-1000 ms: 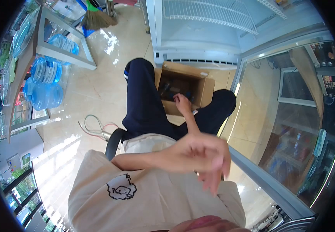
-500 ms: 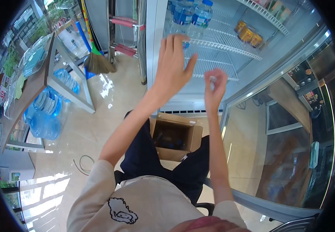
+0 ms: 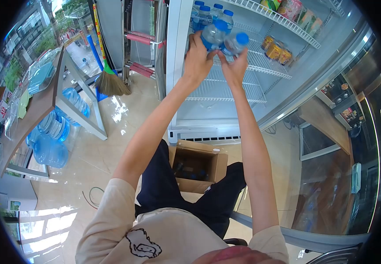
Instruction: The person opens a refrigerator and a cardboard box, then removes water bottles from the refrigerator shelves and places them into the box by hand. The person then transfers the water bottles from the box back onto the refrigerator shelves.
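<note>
Both of my hands reach into an upright glass-door fridge at shelf height. My left hand [image 3: 197, 61] wraps round a clear water bottle [image 3: 216, 33] with a blue cap and blue label. My right hand [image 3: 235, 69] grips another blue-capped water bottle [image 3: 236, 42], tilted towards me. The two held bottles are side by side, close together. Behind them, several similar bottles [image 3: 203, 16] stand on the white wire shelf [image 3: 261, 66]. Part of each held bottle is hidden by my fingers. Between my legs on the floor is an open cardboard box [image 3: 221, 169] with dark, unclear contents.
Gold-coloured cans [image 3: 278, 50] sit on the same shelf to the right, and colourful packets [image 3: 289, 9] above. The glass door [image 3: 322, 176] stands open at right. At left are a table [image 3: 45, 99], large water jugs [image 3: 52, 147], a broom [image 3: 111, 82] and a ladder [image 3: 144, 39].
My hands, which held no bottles half a second ago, have moved up and deeper into the fridge and now hold a water bottle each. The view has shifted slightly.
</note>
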Demonstrator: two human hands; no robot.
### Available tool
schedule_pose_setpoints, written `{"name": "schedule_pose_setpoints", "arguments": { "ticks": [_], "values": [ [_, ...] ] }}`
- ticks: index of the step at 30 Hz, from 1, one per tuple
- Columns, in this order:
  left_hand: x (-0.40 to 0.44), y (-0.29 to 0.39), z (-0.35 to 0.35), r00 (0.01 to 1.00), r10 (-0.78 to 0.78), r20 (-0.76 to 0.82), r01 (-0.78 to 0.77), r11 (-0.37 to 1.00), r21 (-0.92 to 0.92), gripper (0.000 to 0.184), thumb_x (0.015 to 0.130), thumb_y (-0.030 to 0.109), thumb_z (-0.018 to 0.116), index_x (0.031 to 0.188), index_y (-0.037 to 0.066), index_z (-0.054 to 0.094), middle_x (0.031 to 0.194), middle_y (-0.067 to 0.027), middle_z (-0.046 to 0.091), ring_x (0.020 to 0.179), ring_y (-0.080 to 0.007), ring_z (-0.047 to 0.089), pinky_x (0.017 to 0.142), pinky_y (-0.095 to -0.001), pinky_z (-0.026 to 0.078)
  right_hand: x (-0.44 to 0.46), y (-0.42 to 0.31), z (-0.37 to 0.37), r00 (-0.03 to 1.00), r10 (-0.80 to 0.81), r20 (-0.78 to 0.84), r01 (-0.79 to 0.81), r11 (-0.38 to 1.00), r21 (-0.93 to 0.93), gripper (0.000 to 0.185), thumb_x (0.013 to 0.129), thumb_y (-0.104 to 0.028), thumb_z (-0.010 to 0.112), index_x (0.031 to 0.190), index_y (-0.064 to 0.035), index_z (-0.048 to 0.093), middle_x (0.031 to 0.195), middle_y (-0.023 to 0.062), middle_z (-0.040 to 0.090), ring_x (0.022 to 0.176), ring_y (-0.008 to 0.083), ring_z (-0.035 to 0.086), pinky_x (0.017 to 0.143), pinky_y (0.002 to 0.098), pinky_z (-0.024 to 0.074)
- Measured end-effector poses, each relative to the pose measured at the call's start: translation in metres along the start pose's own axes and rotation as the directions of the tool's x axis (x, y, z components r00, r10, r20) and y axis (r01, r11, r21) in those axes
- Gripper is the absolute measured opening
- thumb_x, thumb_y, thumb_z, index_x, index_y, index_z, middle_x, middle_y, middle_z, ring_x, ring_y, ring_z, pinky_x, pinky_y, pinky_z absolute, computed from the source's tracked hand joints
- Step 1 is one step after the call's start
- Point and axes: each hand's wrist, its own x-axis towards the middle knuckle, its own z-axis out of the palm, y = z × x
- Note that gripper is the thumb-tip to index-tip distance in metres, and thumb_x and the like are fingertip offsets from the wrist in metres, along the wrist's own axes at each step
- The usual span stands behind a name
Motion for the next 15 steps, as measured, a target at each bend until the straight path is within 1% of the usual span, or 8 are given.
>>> {"name": "schedule_pose_setpoints", "arguments": {
  "ticks": [3,5,8,9,11,12,14,15],
  "values": [
    [-0.024,0.01,-0.018,0.975,0.209,-0.077,-0.217,0.97,-0.111,0.068,0.08,0.006,0.079,0.139,0.002,0.043,0.13,-0.0221,0.053,0.113,-0.0429,0.059,0.093,-0.0455,0.051,-0.029,-0.005,-0.023,0.985,-0.103,-0.135,0.095,0.993,-0.066,0.072,0.073,-0.002,0.09,0.131,0.0002,0.048,0.119,0.0184,0.065,0.116,0.0275,0.062,0.102,0.0432,0.0498],
    [-0.047,0.027,-0.04,0.941,0.309,-0.136,-0.329,0.93,-0.163,0.062,0.078,0.002,0.079,0.134,0.004,0.051,0.128,-0.0193,0.058,0.11,-0.0389,0.062,0.092,-0.0416,0.052,-0.061,-0.048,-0.036,0.931,0.085,-0.356,0.025,0.956,0.291,0.075,0.07,-0.001,0.091,0.132,-0.0023,0.048,0.122,0.0175,0.063,0.116,0.0268,0.061,0.106,0.039,0.0483],
    [-0.099,0.053,-0.075,0.96,0.272,-0.068,-0.281,0.936,-0.214,0.059,0.067,-0.001,0.08,0.122,0.005,0.059,0.122,-0.0128,0.064,0.105,-0.0363,0.066,0.086,-0.0389,0.056,-0.118,-0.093,-0.08,0.925,0.211,-0.316,-0.092,0.932,0.352,0.08,0.068,0.002,0.092,0.134,-0.0033,0.047,0.126,0.0163,0.061,0.119,0.0256,0.059,0.107,0.0373,0.0474],
    [-0.127,0.05,-0.076,0.985,0.17,-0.01,-0.167,0.954,-0.249,0.057,0.065,0.0,0.081,0.118,0.006,0.061,0.119,-0.0119,0.066,0.104,-0.0348,0.067,0.086,-0.0382,0.056,-0.146,-0.096,-0.093,0.909,0.309,-0.279,-0.208,0.918,0.339,0.08,0.068,0.003,0.091,0.134,-0.0035,0.047,0.126,0.0157,0.061,0.119,0.025,0.059,0.106,0.0371,0.048],
    [-0.189,0.04,-0.078,0.995,-0.017,0.098,0.045,0.957,-0.288,0.052,0.063,0.002,0.084,0.112,0.007,0.066,0.113,-0.01,0.07,0.102,-0.0317,0.07,0.085,-0.0367,0.056,-0.199,-0.097,-0.114,0.848,0.484,-0.216,-0.407,0.856,0.318,0.079,0.068,0.005,0.091,0.134,-0.0039,0.048,0.126,0.0145,0.061,0.119,0.0238,0.059,0.105,0.0365,0.0492],
    [-0.22,0.037,-0.081,0.971,-0.134,0.198,0.18,0.955,-0.238,0.053,0.062,0.004,0.085,0.112,0.007,0.067,0.111,-0.0113,0.072,0.101,-0.0306,0.071,0.085,-0.0347,0.056,-0.233,-0.082,-0.126,0.832,0.514,-0.208,-0.477,0.855,0.202,0.073,0.068,0.007,0.09,0.131,-0.003,0.053,0.126,0.0129,0.062,0.118,0.0215,0.06,0.101,0.0348,0.0518],
    [-0.281,0.021,-0.075,0.844,-0.397,0.362,0.483,0.855,-0.189,0.055,0.062,0.004,0.086,0.113,0.006,0.066,0.113,-0.0112,0.071,0.103,-0.0305,0.071,0.088,-0.0352,0.056,-0.293,-0.067,-0.138,0.709,0.693,-0.132,-0.675,0.721,0.157,0.069,0.067,0.007,0.09,0.127,-0.0033,0.057,0.123,0.0103,0.064,0.115,0.0201,0.062,0.099,0.034,0.0527],
    [-0.31,0.008,-0.073,0.808,-0.425,0.409,0.53,0.828,-0.186,0.057,0.062,0.002,0.085,0.115,0.007,0.065,0.114,-0.0118,0.071,0.105,-0.0309,0.071,0.091,-0.0362,0.055,-0.318,-0.06,-0.142,0.634,0.767,-0.093,-0.757,0.641,0.128,0.067,0.067,0.007,0.09,0.126,-0.0034,0.059,0.122,0.0091,0.065,0.113,0.0195,0.062,0.098,0.0336,0.0532]
  ]
}}
